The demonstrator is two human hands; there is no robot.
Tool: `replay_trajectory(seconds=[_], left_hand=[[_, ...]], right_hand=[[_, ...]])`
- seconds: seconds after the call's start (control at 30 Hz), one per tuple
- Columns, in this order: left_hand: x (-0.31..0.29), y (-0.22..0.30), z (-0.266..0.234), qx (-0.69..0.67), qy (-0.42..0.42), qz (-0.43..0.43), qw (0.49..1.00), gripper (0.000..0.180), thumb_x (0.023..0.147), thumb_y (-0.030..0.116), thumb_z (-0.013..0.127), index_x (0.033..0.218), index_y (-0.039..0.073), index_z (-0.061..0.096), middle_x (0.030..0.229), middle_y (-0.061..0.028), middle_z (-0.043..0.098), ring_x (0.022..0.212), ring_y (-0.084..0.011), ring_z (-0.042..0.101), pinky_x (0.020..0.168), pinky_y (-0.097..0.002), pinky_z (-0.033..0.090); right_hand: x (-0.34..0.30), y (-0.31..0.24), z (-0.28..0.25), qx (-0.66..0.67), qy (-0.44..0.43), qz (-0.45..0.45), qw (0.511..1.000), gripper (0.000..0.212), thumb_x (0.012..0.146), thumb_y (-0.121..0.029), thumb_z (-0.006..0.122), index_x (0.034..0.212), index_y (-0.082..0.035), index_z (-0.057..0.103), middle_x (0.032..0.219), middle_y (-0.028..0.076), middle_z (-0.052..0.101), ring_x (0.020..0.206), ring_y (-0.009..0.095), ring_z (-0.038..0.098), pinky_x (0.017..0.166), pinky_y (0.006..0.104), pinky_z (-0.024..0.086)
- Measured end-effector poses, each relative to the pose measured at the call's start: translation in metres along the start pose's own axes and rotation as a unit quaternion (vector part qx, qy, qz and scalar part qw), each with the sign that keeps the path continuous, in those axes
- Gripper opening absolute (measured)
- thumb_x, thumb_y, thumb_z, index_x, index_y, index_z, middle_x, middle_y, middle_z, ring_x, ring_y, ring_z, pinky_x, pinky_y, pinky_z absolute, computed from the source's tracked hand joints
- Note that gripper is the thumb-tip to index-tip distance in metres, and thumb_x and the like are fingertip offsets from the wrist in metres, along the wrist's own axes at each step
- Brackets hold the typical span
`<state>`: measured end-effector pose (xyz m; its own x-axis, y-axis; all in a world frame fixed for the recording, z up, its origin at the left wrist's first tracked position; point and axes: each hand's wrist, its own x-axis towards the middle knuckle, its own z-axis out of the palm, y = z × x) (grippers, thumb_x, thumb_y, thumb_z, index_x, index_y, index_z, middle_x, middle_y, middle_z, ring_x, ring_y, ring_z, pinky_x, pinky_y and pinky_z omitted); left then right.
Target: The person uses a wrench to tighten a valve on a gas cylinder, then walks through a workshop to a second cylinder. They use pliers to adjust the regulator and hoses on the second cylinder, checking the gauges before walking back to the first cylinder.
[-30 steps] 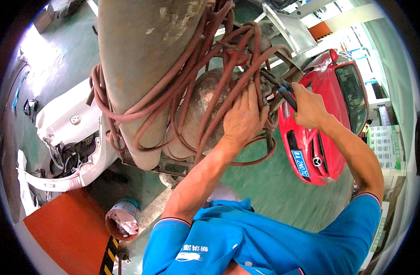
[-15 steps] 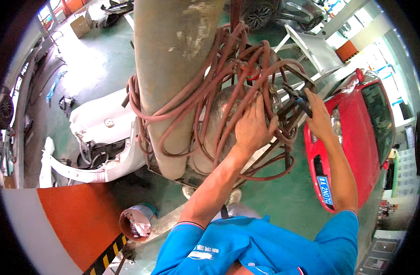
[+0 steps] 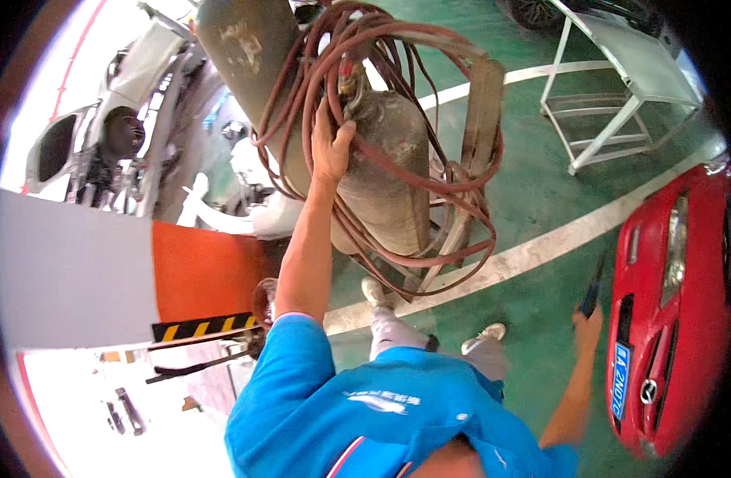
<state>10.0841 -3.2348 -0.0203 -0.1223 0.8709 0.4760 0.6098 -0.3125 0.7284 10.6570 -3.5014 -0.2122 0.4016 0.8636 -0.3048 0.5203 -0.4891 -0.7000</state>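
My left hand (image 3: 330,151) is wrapped around a reddish-brown rubber hose (image 3: 397,167), close to the brass valve (image 3: 348,76) on top of a worn grey gas cylinder (image 3: 381,199). More loops of the same hose hang over this cylinder and a taller gas cylinder (image 3: 246,48) beside it. Low on the right, beside the red car (image 3: 660,319), my right hand (image 3: 589,320) is closed on pliers (image 3: 593,291) with dark blue handles. Their tips point away from me and are blurred.
A cart frame (image 3: 481,119) carries the cylinders. Behind it to the right stands a pale metal stand (image 3: 632,56). An orange and grey pillar (image 3: 198,271) with a striped edge is on my left, near a bucket (image 3: 264,301). White car body parts (image 3: 254,211) lie beyond.
My right hand has moved away from the hose, down and right, with the pliers. My left hand stays at the hose near the valve. The view has turned and shifted right.
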Motion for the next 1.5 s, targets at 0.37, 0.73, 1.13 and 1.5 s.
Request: replay_trajectory(seconds=[0.37,0.73,1.13,1.5], left_hand=[[-0.043,0.088,0.053,-0.038,0.212,-0.020,0.976,0.056,0.089,0.013,0.066,0.139,-0.002,0.046,0.135,-0.0152,0.053,0.122,-0.0255,0.051,0.106,-0.0371,0.038],[-0.090,0.155,0.380,-0.071,-0.337,-0.117,0.931,0.067,0.084,0.022,0.068,0.143,0.007,0.042,0.119,-0.0205,0.064,0.102,-0.0397,0.064,0.086,-0.0459,0.053],[0.137,0.110,0.449,-0.016,-0.098,-0.303,0.948,0.073,0.087,0.017,0.070,0.148,0.004,0.033,0.115,-0.0177,0.067,0.100,-0.0309,0.068,0.083,-0.0404,0.054],[0.357,-0.005,0.462,0.021,0.135,-0.417,0.899,0.073,0.086,0.016,0.071,0.147,0.001,0.035,0.115,-0.0196,0.067,0.097,-0.0309,0.070,0.081,-0.0398,0.056]], right_hand=[[-0.027,0.198,-0.002,0.130,-0.083,0.394,0.906,0.007,0.086,0.004,0.056,0.090,0.006,0.050,0.063,0.014,0.050,0.049,0.021,0.049,0.042,0.0399,0.035],[0.324,0.050,0.000,-0.215,-0.235,0.097,0.943,0.032,0.074,-0.021,0.066,0.096,0.002,0.065,0.093,0.023,0.070,0.085,0.037,0.069,0.074,0.0448,0.054],[0.710,-0.100,0.109,-0.207,-0.117,0.012,0.971,0.035,0.069,-0.012,0.067,0.096,0.009,0.067,0.089,0.025,0.070,0.074,0.034,0.071,0.065,0.0441,0.055],[1.002,-0.322,0.270,-0.246,-0.213,0.023,0.945,0.018,0.080,-0.009,0.063,0.089,0.005,0.067,0.077,0.019,0.067,0.057,0.030,0.064,0.050,0.0430,0.049]])
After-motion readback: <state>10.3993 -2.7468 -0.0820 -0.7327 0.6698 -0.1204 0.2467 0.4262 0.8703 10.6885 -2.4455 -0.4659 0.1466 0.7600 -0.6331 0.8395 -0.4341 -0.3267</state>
